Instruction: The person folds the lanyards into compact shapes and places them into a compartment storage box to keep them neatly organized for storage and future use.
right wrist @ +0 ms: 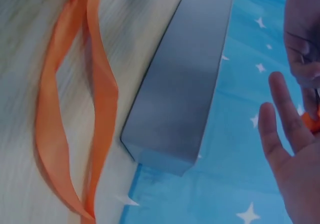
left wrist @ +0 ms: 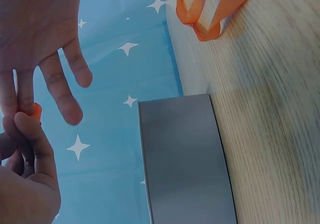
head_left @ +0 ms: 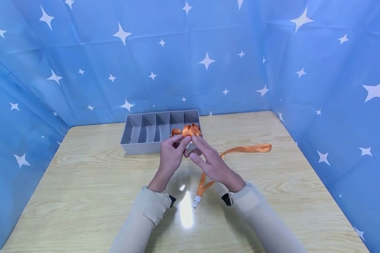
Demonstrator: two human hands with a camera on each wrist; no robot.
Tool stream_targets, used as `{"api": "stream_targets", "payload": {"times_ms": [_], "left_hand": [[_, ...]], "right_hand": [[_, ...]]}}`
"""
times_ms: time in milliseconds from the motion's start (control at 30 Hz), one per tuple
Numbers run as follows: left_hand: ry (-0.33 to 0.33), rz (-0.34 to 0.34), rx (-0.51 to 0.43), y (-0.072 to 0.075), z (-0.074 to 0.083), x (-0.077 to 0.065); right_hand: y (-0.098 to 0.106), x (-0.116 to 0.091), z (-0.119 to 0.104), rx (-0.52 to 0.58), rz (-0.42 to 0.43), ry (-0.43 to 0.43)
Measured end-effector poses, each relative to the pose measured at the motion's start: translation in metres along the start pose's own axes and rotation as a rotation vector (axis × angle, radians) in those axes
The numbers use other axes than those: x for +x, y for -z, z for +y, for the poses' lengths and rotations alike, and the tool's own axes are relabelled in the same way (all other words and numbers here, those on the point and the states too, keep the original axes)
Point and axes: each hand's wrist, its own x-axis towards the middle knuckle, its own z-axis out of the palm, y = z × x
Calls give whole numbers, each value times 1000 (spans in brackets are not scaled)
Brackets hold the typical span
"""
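In the head view, a rolled orange lanyard (head_left: 190,130) is between both hands, over the near right corner of the grey divided box (head_left: 142,147). My left hand (head_left: 172,156) pinches the roll between thumb and fingers; something small and white shows below it. My right hand (head_left: 213,165) touches the roll with its fingertips. In the left wrist view, the fingers of the right hand (left wrist: 40,28) look straight and spread. A second bundle of orange lanyard (head_left: 176,132) is left of the roll, at the box's right end. The hands partly hide both bundles.
Another orange lanyard (head_left: 248,149) lies loosely stretched on the wooden table (head_left: 92,196), partly under the right arm, its white clip (head_left: 196,201) toward me. Blue star-patterned curtains (head_left: 164,63) close off the back and sides. The box's left compartments (head_left: 149,126) show bare grey walls.
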Motion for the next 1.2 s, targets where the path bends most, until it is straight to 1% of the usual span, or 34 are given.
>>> {"api": "stream_targets", "payload": {"times_ms": [100, 233, 333, 400, 467, 533, 667, 733, 800, 867, 933, 1000, 1067, 1133, 1200], "left_hand": [[-19, 13, 15, 0, 0, 0], [-51, 25, -6, -1, 0, 1], [-71, 45, -6, 0, 0, 3], [-84, 62, 17, 2, 0, 4], [-100, 82, 47, 5, -1, 7], [-105, 103, 81, 9, -8, 10], [-82, 147, 120, 18, -25, 18], [-72, 174, 143, 22, -31, 21], [-76, 203, 177, 26, -34, 24], [-104, 230, 230, 30, -36, 27], [-139, 249, 306, 34, -38, 29], [-169, 274, 390, 38, -40, 32], [-184, 292, 465, 42, -41, 34], [-183, 309, 527, 46, -43, 36], [-176, 318, 564, 51, -46, 38]], "right_hand": [[-2, 0, -1, 83, 7, 16], [0, 2, -16, 175, 13, 10], [1, 3, -28, 213, 9, -3], [0, 3, -30, 228, 2, 3], [0, 4, -31, 217, 9, 26], [0, 6, -29, 207, 29, 54], [2, 9, -21, 144, 115, 53], [3, 12, -13, 108, 165, 31], [3, 15, -1, 81, 217, 7], [4, 18, 11, 46, 266, -22], [5, 21, 23, 12, 298, -66], [6, 23, 30, -27, 316, -115], [7, 25, 35, -53, 324, -157], [8, 27, 39, -69, 320, -190], [9, 29, 43, -71, 315, -221]]}}
